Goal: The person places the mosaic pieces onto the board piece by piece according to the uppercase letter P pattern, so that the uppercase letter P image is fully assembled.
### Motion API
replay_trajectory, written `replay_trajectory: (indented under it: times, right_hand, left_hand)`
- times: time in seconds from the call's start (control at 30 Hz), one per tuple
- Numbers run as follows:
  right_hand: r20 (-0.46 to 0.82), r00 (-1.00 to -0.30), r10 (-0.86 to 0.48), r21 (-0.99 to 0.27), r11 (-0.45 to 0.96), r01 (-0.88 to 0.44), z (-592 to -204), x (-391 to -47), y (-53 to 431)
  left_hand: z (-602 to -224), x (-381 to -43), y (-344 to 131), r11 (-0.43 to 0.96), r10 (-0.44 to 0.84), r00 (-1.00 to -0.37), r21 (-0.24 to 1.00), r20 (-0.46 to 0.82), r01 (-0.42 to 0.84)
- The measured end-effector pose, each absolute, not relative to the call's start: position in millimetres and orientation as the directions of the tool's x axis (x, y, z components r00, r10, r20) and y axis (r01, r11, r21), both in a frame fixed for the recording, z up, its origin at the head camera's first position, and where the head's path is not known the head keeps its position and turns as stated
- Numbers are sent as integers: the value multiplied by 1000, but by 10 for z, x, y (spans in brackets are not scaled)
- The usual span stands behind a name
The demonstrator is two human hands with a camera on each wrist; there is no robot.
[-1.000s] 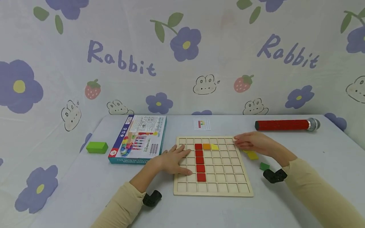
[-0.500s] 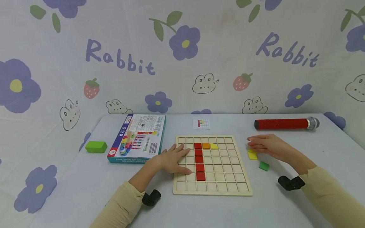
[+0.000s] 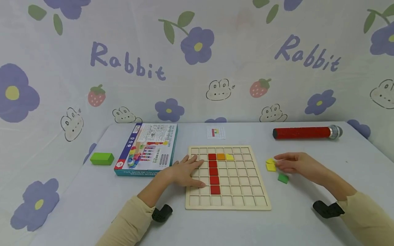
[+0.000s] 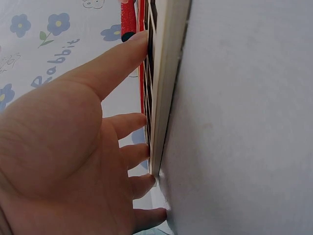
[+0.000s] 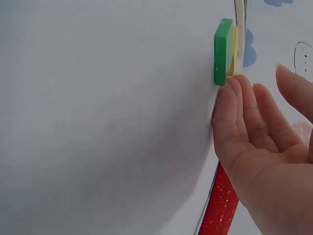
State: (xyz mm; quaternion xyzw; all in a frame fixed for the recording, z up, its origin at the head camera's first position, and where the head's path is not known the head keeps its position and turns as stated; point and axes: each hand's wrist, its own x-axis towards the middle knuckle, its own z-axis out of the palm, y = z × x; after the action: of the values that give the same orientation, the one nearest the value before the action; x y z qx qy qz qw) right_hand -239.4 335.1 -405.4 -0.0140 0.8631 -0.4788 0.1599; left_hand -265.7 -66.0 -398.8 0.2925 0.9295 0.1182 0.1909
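Observation:
A square wooden grid board (image 3: 240, 181) lies on the white table. In it stand a column of red tiles (image 3: 214, 171), an orange tile (image 3: 221, 156) and a yellow tile with a cut corner (image 3: 229, 156). My left hand (image 3: 184, 172) rests spread on the board's left side, thumb and fingertips on its surface and edge. Right of the board, my right hand (image 3: 303, 166) has its fingertips right at some loose yellow tiles (image 3: 271, 167), the thumb held apart from the fingers in the right wrist view. A green tile (image 5: 224, 53) lies just nearer the front.
A teal-edged toy box (image 3: 147, 150) lies behind my left arm, with a green block (image 3: 102, 159) left of it. A small pattern card (image 3: 215, 133) sits beyond the board. At the back right lies a red microphone-shaped object (image 3: 304, 133).
My right hand has left the board's upper right corner, moving right and toward me to the yellow tiles. My left hand stays on the board.

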Motion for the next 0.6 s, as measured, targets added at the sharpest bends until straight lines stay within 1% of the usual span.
replay_trajectory:
  times: [0.17,0.3,0.43,0.6]
  right_hand:
    - [-221,-956,-195,-779,625,53,-4058,-2299,3377]
    - [-165,-957,-241,-768,640,-28,-4065,-2242,3376]
    - [-115,-951,-287,-728,675,-115,-4068,-2192,3358]
    - [-101,-950,-294,-682,716,-149,-4058,-2152,3333]
  left_hand:
    - [-3973,-2649,-656,801,589,-756,333,-285,498]
    - [-3972,-2646,-653,801,589,-756,332,-285,498]
    - [-3977,-2645,-650,802,587,-756,335,-290,494]
    - [-3979,-2650,-647,802,587,-755,333,-292,495]
